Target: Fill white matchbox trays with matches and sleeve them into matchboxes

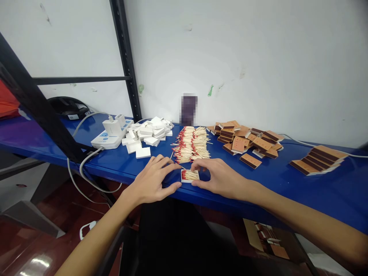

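Observation:
A small white matchbox tray [190, 181] lies near the front edge of the blue shelf, filled with red-tipped matches. My right hand [221, 177] has its thumb on the tray's near edge and its bent fingers at the far right corner, holding it. At the tray's left end is my left hand [156, 179], thumb and fingers spread apart, the fingertips close to the corners; whether they touch is hard to see. Just behind the tray spreads a big pile of loose matches [191, 145], their red heads in rough rows.
Empty white trays [149, 132] are heaped at left, beside a power strip [107, 140] with cables. Orange-brown matchbox sleeves [244, 138] lie piled at right, with a neat row of matchboxes [317, 160] farther right. A black shelf post [40, 96] rises at left. Below sits a cardboard box [253, 235].

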The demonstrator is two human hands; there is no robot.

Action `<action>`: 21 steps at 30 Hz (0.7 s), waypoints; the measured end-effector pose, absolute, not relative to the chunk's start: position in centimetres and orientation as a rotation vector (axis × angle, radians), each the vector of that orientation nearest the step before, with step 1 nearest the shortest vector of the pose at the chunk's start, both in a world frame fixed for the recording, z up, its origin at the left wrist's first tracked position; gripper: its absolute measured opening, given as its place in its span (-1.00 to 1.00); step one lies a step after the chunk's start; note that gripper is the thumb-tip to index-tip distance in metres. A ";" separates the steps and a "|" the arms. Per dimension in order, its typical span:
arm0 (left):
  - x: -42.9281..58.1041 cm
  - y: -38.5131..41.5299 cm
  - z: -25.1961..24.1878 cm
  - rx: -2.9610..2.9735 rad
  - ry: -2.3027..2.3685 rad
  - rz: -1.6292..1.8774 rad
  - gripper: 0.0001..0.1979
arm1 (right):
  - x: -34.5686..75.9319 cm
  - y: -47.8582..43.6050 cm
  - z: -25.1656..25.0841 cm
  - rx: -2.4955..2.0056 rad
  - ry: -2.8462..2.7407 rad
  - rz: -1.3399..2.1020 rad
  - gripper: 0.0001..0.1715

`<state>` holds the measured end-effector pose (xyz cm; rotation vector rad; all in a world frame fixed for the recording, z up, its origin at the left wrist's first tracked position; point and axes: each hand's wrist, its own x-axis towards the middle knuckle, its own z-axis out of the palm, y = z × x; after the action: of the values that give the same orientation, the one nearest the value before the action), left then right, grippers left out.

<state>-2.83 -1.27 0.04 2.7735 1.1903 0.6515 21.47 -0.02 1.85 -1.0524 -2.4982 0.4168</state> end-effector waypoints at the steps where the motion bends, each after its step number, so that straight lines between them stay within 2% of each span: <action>1: -2.8 -1.3 0.0 2.776 1.189 0.656 -0.57 | 21.4 -0.1 1.8 -1.053 -2.499 0.411 -0.77; 12: -2.8 -1.3 0.0 2.806 1.146 0.664 -0.58 | 20.6 -0.5 1.5 -0.979 -2.518 0.411 -0.80; 21: -3.0 -1.3 -0.2 2.800 1.075 0.715 -0.73 | 20.7 -0.3 0.7 -0.878 -2.500 0.482 -0.83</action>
<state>-2.96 -1.26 -0.17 2.8001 1.0753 0.7150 20.70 -0.28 0.70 -0.8778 -2.5000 0.4818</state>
